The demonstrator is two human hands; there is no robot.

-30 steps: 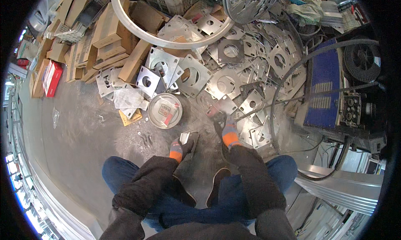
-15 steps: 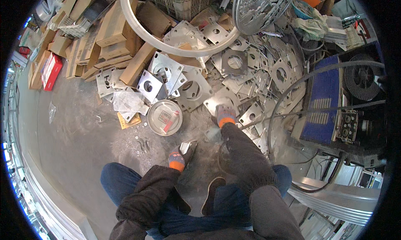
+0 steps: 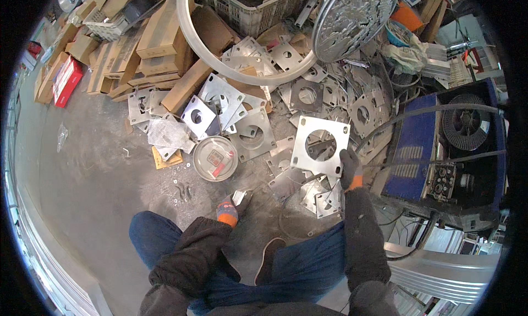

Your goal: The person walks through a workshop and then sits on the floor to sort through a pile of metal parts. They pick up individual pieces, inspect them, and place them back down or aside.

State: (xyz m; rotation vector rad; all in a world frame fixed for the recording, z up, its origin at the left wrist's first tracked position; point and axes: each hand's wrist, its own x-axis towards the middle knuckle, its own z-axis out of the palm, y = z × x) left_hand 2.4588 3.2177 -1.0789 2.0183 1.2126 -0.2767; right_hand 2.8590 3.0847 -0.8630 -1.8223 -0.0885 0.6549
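Note:
My right hand (image 3: 350,167), in a grey glove with an orange cuff, grips the lower right edge of a square metal plate (image 3: 300,154). The plate is raised and bright, with a large round hole in its middle and small slots at the corners. Under it lies a heap of similar plates (image 3: 258,135) of several sizes. Lower and to the left, my gloved left hand (image 3: 229,207) is closed around a small silver piece with ridges (image 3: 239,197); its exact kind is unclear. A round tin with a pale lid (image 3: 206,156) stands just beyond that hand.
Cardboard boxes (image 3: 159,35) are piled at the far left. A pale ring (image 3: 220,67) and a round silver disc (image 3: 352,24) stand over the heap. On the right is a blue machine (image 3: 410,145) with cables crossing toward the plates. A grey crate (image 3: 242,13) sits at the back.
My right hand has moved right, lifting the square plate off the heap and tilting its face up. The left hand stays low with the ridged piece in it. The view has shifted slightly.

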